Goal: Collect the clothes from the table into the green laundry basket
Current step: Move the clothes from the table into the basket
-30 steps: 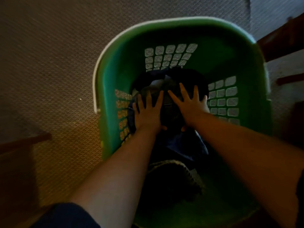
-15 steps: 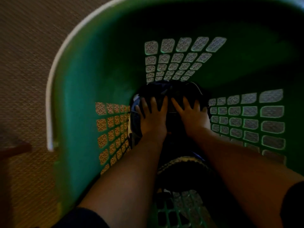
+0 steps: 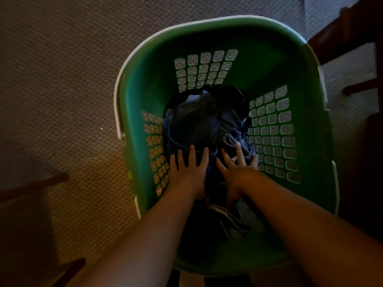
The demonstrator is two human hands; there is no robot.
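moved since half a second ago: both hands drawn back from the far end of the pile to its near side; view pulled up, so the whole rim of the basket shows again.

item 1, green laundry basket: stands on the carpet; white edging along its left rim; grid openings in the far, left and right walls.

item 2, clothes: dark blue and black heap lying inside the basket, on its floor, reaching to the far wall; single pieces too dim to tell apart.

item 3, striped garment: at the near end of the basket, between the two forearms, below the wrists.

item 4, left hand: palm down, fingers straight and spread, pressing flat on the near left part of the heap, close to the left wall.

item 5, right hand: palm down, fingers splayed, resting flat on the cloth just beside the left hand, not touching it.

item 6, dark wooden furniture legs: beyond the basket's far right corner; another dark wooden bar over the carpet at left.
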